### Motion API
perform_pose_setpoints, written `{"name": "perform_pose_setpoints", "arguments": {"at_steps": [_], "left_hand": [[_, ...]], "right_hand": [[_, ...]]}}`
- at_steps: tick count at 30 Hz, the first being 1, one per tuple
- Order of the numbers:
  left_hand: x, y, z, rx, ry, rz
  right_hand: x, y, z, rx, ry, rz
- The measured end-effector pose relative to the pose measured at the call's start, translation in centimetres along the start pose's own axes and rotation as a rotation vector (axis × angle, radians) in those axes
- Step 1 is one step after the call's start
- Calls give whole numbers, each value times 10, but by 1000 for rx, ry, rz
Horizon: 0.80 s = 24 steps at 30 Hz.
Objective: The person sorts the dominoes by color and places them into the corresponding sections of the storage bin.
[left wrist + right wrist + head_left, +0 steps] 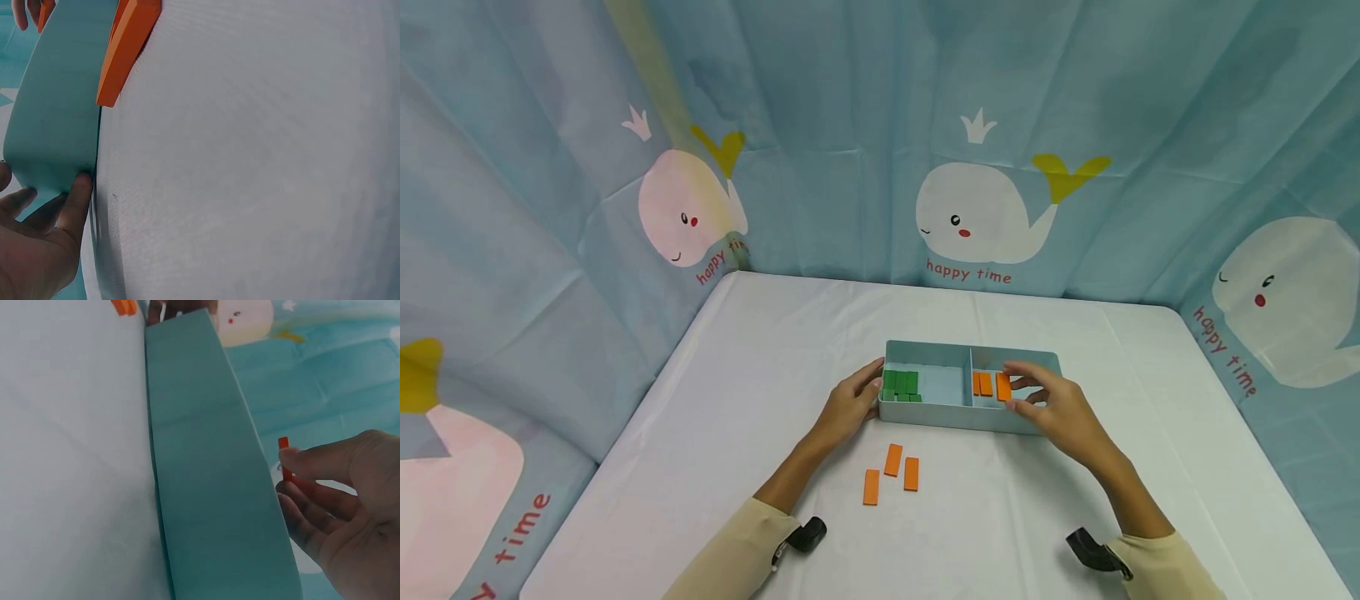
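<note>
A shallow blue-green box (955, 416) with a divider stands on the table. My left hand (844, 408) touches its left end with the fingertips, which the left wrist view also shows against the end wall. Over the right compartment, my right hand (1063, 414) pinches an orange tile (1003, 387) between thumb and fingers. That held tile (283, 443) stands upright above the box edge in the right wrist view. Two orange tiles (984, 384) lie in the right compartment, beside the divider. Several green tiles (901, 382) sit at the left end of the left compartment.
Three loose orange tiles (911, 474) lie on the white tablecloth (760, 375) in front of the box. A blue curtain (850, 208) printed with whales hangs around the back and sides of the table.
</note>
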State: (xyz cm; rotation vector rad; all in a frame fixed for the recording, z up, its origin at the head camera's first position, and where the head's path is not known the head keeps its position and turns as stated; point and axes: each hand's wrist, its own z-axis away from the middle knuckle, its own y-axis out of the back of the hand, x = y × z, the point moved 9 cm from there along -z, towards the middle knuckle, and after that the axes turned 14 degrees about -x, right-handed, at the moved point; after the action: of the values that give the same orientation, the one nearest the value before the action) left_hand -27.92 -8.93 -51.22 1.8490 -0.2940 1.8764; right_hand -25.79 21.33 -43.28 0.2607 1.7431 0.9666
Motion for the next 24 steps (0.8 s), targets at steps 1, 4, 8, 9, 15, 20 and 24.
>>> {"name": "perform_pose_setpoints", "arguments": {"at_steps": [1, 4, 8, 9, 15, 20, 24], "left_hand": [[0, 0, 0, 1, 2, 3], [-1, 0, 0, 5, -1, 6], [0, 0, 0, 9, -8, 4], [1, 0, 0, 10, -8, 4], [1, 0, 0, 2, -4, -5], [1, 0, 0, 0, -10, -21], [1, 0, 0, 2, -2, -14]], "right_hand": [[2, 0, -2, -3, -5, 7], [6, 1, -7, -14, -18, 10], [11, 1, -13, -29, -38, 17], [12, 1, -14, -32, -44, 18], [20, 0, -21, -56, -74, 33], [25, -1, -25, -68, -88, 41], [28, -2, -27, -80, -98, 44]]}}
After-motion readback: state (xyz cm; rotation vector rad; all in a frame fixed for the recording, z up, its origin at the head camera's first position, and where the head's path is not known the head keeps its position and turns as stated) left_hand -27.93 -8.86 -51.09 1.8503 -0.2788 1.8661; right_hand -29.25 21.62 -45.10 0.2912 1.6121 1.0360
